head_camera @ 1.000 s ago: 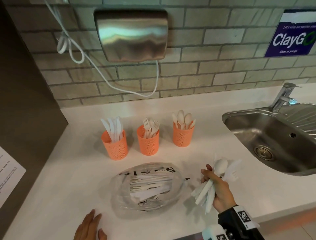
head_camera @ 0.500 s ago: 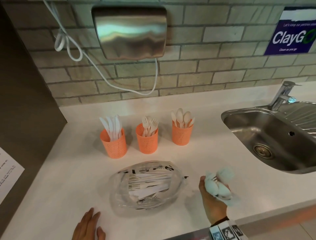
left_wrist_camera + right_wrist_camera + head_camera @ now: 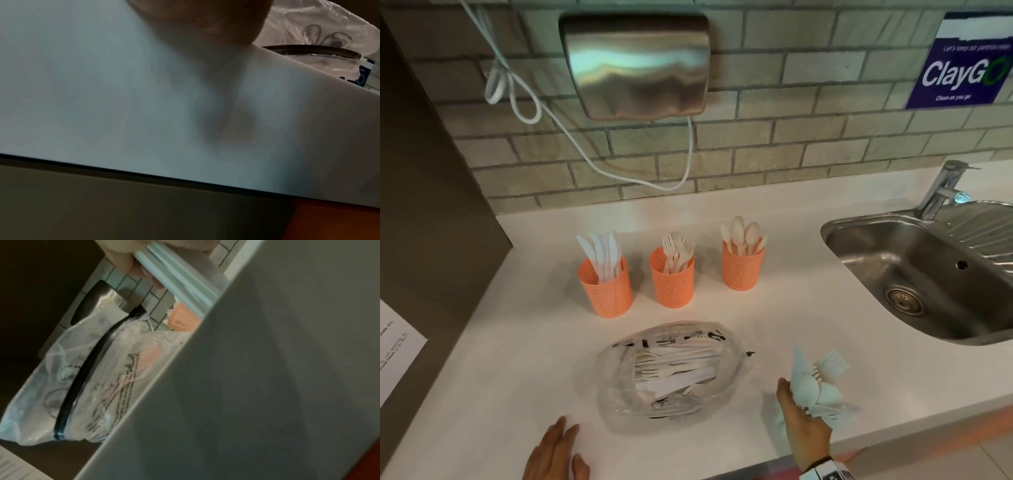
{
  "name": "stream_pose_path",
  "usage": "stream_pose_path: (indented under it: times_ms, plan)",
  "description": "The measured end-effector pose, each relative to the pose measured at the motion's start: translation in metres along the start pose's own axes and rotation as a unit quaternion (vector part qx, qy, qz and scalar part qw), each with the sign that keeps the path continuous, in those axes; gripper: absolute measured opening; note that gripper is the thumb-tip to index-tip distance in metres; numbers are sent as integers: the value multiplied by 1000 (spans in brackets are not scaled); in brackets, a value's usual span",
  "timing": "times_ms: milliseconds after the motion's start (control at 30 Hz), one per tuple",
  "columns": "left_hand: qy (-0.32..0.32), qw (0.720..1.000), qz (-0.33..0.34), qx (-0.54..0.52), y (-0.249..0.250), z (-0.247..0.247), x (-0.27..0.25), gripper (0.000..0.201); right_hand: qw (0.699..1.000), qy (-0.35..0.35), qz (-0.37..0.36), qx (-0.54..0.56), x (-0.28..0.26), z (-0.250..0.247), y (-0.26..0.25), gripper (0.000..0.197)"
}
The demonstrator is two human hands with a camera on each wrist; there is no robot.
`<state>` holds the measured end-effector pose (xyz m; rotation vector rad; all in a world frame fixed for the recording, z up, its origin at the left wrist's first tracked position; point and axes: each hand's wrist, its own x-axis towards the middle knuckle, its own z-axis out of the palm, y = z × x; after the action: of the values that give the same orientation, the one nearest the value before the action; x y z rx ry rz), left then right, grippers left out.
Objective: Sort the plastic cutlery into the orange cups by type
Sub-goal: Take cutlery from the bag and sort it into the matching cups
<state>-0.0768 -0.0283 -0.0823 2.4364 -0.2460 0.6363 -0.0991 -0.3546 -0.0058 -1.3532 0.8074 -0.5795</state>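
Stretching across the scene: a white bench [image 3: 774,308], with a steel sink [image 3: 928,274] set in at the right. Lying at the front middle: a clear plastic bag [image 3: 671,373], holding unsorted forks, knives and spoons. Standing in a row behind it, apart from one another: three orange cups, the knife cup [image 3: 607,287] at left, the fork cup [image 3: 673,279] in the middle, the spoon cup [image 3: 743,267] at right, each already partly filled.

Resting flat on the bench near the front edge, fingers straight and holding nothing: the left hand [image 3: 554,455]. Hovering just right of the bag, grip clamped round a mixed bundle of cutlery [image 3: 815,387], spoon bowls and fork tines fanning out at odd angles: the right hand [image 3: 803,428].

Probably risking most here: slippage. Holding many smooth, loosely stacked pieces in one fist, close to the bench edge, could be letting one slide out and drop to the floor. Picking one type out single-handed could also be sending a stray fork into the spoon cup.
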Motion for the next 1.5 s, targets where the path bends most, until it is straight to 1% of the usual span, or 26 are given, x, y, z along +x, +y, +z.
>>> stream_pose_path:
  times_ms: [33,67,167,233,300,333,400,500,533,600,633,667,733,767,833,900,933,1033,1100,1167,1267,1333,1367,1400,1467,1500]
  plan:
    - [-7,1000,12,-7,3,-2,4,36,1000,-2,-7,-11,2,1,-1,31]
    - [11,1000,28,3,0,-1,5,36,1000,-11,-4,-14,6,3,2,28]
    - [-58,998,-11,-29,7,-7,7,36,998,-61,5,-10,10,5,-3,18]
    - [-96,993,-30,-60,12,-13,6,35,997,-77,-16,-3,13,10,-12,21]
    - [-120,988,-61,-73,12,-18,5,36,991,-130,-19,5,11,15,-28,28]
    - [-115,987,-73,-83,13,-21,5,39,986,-167,-15,19,8,16,-36,32]
    - [-56,989,-97,-99,21,-29,11,41,968,-241,19,68,2,19,-53,34]
    - [56,971,-147,-180,58,-48,40,27,933,-332,87,105,-10,27,-73,28]
    - [81,964,-141,-212,74,-54,52,22,923,-356,100,109,-14,31,-78,25]
    - [99,948,-131,-271,105,-66,75,23,904,-399,114,108,-24,40,-85,19]
    - [89,941,-129,-300,122,-71,86,22,895,-416,120,104,-29,45,-88,17]
    - [68,933,-125,-330,139,-74,95,15,886,-433,127,102,-34,49,-89,17]
    - [4,922,-113,-372,169,-73,108,4,873,-458,141,90,-43,57,-90,17]
    - [-26,918,-110,-381,180,-70,112,12,868,-468,146,82,-48,60,-91,17]
    - [-61,914,-122,-381,192,-61,116,18,864,-478,146,63,-56,65,-91,16]
    - [-68,915,-135,-374,196,-54,120,13,863,-482,145,48,-62,68,-91,15]
    - [-72,914,-143,-373,195,-52,121,15,862,-482,150,44,-63,68,-90,16]
    - [-85,895,-183,-398,190,-49,129,19,853,-485,187,36,-62,68,-87,19]
    - [-64,875,-208,-432,186,-53,138,18,848,-489,204,24,-60,67,-86,16]
    - [-23,854,-223,-469,182,-61,149,17,848,-491,200,10,-60,66,-84,15]
    - [58,824,-230,-514,172,-77,166,19,865,-477,157,-22,-60,68,-79,19]
    - [80,817,-238,-520,167,-82,172,20,884,-455,98,-45,-60,70,-77,15]
    - [67,825,-236,-509,168,-83,172,19,893,-443,66,-53,-60,71,-75,12]
    - [40,843,-224,-486,172,-82,168,18,900,-429,36,-59,-59,72,-74,13]
    - [-21,886,-175,-428,180,-73,152,20,911,-407,-7,-74,-56,76,-69,18]
    - [-47,900,-147,-408,183,-68,142,19,913,-400,-21,-82,-55,77,-68,18]
